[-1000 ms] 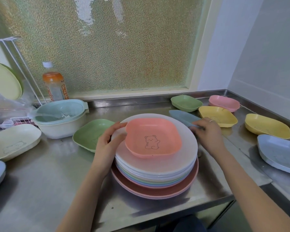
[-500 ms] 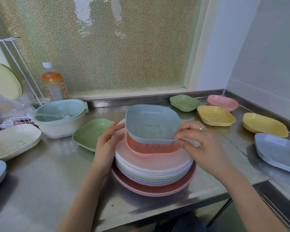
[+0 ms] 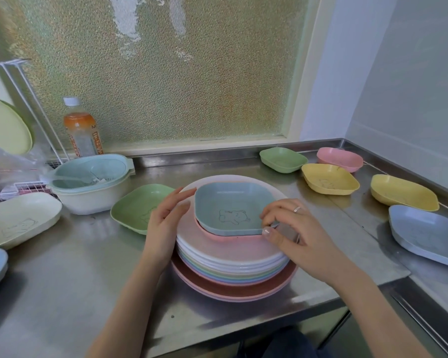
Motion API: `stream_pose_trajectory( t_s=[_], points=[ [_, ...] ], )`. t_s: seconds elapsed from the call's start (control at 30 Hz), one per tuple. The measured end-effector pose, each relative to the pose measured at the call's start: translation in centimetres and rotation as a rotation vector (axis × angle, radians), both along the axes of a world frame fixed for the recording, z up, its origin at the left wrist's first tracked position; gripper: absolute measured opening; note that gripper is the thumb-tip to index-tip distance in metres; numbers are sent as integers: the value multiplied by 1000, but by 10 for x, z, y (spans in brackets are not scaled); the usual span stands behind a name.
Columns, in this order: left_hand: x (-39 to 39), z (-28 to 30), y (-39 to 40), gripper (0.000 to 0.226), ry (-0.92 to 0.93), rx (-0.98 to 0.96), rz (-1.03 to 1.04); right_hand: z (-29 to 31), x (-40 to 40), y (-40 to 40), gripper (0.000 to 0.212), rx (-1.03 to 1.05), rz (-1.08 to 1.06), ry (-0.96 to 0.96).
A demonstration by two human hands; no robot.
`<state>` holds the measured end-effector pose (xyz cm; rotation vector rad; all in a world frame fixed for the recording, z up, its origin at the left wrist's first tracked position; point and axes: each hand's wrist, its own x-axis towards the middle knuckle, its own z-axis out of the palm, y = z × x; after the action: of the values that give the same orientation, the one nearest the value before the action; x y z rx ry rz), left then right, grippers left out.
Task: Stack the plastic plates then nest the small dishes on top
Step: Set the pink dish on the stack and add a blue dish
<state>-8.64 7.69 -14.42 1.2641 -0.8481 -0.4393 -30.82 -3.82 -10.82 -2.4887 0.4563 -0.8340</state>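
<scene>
Now seated crooked in pink dish (image 3: 233, 237), blue bear dish (image 3: 230, 208) pinched by right hand (image 3: 292, 233), left hand (image 3: 166, 218) spread against plate stack (image 3: 230, 264); could jam or slide off.

1. We face a frosted glass window (image 3: 161, 73) that lets in soft greenish-gold daylight, with pale patches near its top.
2. We see its cream frame (image 3: 304, 73) running down the right side and along the sill.
3. A plain white wall (image 3: 409, 73) meets it at the right corner.
4. Below us lies a stainless steel tabletop (image 3: 49, 280) with a raised back lip, dully reflecting the light.
</scene>
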Motion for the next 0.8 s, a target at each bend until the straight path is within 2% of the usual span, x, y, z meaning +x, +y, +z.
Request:
stream_pose_trajectory(
  t_s=[0.17, 0.33, 0.6, 0.7, 0.8],
  points=[
    [-7, 7, 3, 27, -35, -21, -49, -4, 3, -1, 27, -176, -41, 94],
    [-5, 6, 4, 50, 3, 36, 4, -7, 4, 1, 28, -17, -17, 61],
    [-5, 9, 6, 35, -96, 47, -57, -10, -1, 4, 28, 60, 1, 41],
    [-6, 9, 6, 33, -86, 37, -51, -2, -9, 10, 20, 233, 12, -82],
    [-6, 8, 6, 27, -63, 22, -44, -3, -32, -1, 24, 194, -243, -310]
  ],
)
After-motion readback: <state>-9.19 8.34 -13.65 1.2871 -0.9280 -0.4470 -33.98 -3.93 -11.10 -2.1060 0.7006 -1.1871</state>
